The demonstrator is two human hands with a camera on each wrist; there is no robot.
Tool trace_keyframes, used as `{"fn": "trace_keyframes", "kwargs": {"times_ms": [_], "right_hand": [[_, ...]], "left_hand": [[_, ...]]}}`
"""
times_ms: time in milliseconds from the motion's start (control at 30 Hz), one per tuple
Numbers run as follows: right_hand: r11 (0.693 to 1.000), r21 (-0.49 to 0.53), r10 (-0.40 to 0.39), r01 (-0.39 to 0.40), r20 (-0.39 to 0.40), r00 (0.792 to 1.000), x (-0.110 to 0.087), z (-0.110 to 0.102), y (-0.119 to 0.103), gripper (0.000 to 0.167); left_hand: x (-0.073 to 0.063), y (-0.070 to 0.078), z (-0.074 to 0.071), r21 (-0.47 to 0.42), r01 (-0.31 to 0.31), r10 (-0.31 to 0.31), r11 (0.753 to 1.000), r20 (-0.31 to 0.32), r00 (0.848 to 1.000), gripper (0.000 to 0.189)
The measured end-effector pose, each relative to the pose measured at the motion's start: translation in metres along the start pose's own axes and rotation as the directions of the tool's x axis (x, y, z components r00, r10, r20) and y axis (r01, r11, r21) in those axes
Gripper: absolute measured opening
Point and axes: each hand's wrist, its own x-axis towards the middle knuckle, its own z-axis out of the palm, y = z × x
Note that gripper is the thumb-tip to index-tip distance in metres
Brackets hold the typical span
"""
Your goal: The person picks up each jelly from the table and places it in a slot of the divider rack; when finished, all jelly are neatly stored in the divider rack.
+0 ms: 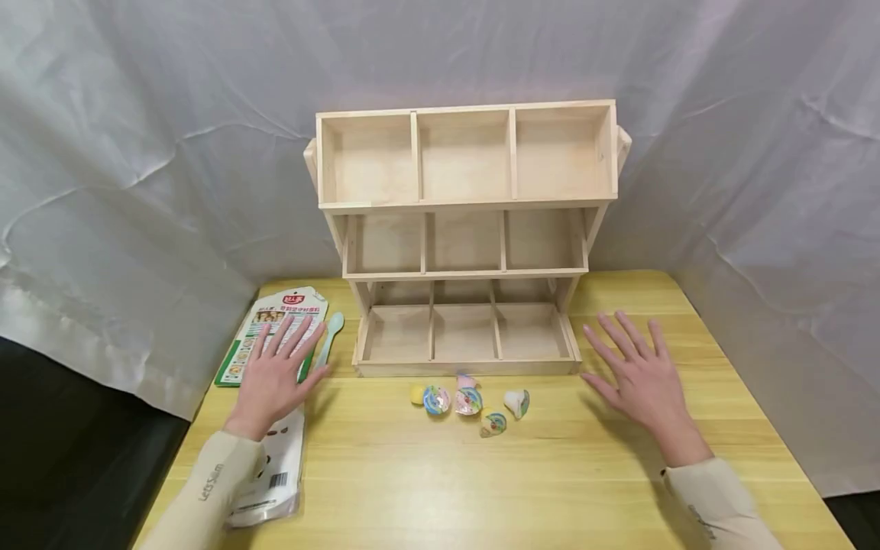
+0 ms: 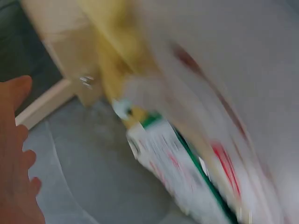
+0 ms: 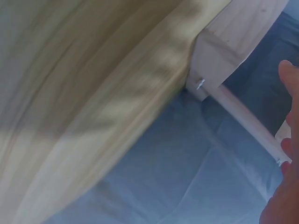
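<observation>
My left hand (image 1: 273, 380), fingers straight and spread, hovers over the white and green food packet (image 1: 302, 302) at the table's left and holds nothing. A second white packet (image 1: 264, 500) lies nearer, partly under the left forearm. Beside the left fingers is a pale teal spoon (image 1: 334, 325). On the right, my right hand (image 1: 645, 384) is spread above the table with nothing in it. Between the hands lie several small cup-shaped sweets with rainbow-printed lids, among them one with a blue-rimmed lid (image 1: 436, 399) and a white one (image 1: 517, 403). The left wrist view is blurred.
A pale wooden three-tier rack (image 1: 467, 202) stands at the back, each tier split into three compartments. Grey-white fabric (image 1: 172, 137) hangs behind and at the sides. The wood-grain table (image 1: 495, 496) has rounded back corners; its edge (image 3: 154, 109) shows in the right wrist view.
</observation>
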Motion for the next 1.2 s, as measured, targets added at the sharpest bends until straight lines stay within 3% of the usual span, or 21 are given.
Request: {"fn": "trace_keyframes", "kwargs": {"times_ms": [67,167,267,400,500,633,700,833,933,1200], "right_hand": [[0.999,0.029,0.014,-0.014,0.008,1.000,0.002,0.000,-0.006,0.076],[0.996,0.089,0.020,-0.020,-0.005,1.000,0.007,0.001,-0.019,0.077],[0.986,0.166,0.020,-0.021,0.012,1.000,0.012,0.001,-0.032,0.076],[0.967,0.252,0.016,-0.028,0.050,0.999,0.016,0.001,-0.049,0.066],[0.956,0.288,0.020,-0.047,0.093,0.995,0.018,0.002,-0.062,0.059],[0.941,0.327,0.025,-0.086,0.184,0.983,0.018,0.006,-0.082,0.059],[0.937,0.334,0.024,-0.106,0.240,0.971,0.017,0.008,-0.093,0.057],[0.927,0.344,0.023,-0.151,0.350,0.936,0.015,0.015,-0.109,0.055],[0.914,0.359,0.030,-0.190,0.407,0.913,0.016,0.020,-0.117,0.053],[0.896,0.363,0.052,-0.255,0.484,0.874,0.019,0.026,-0.120,0.045]], "left_hand": [[0.004,0.008,0.000,-0.109,0.062,-0.062,0.992,0.003,0.998,0.077],[0.007,0.019,0.003,-0.287,0.155,-0.148,0.945,0.044,0.988,0.081],[0.011,0.030,0.007,-0.447,0.255,-0.221,0.857,0.129,0.967,0.082],[0.015,0.043,0.015,-0.614,0.345,-0.260,0.710,0.228,0.938,0.079],[0.019,0.050,0.024,-0.688,0.373,-0.258,0.623,0.270,0.928,0.076],[0.022,0.056,0.038,-0.723,0.406,-0.271,0.559,0.303,0.913,0.072],[0.022,0.059,0.043,-0.739,0.431,-0.280,0.517,0.330,0.901,0.069],[0.021,0.063,0.051,-0.766,0.497,-0.303,0.408,0.400,0.865,0.066],[0.021,0.066,0.055,-0.775,0.509,-0.310,0.373,0.413,0.856,0.065],[0.029,0.075,0.064,-0.808,0.478,-0.346,0.344,0.364,0.865,0.062]]}}
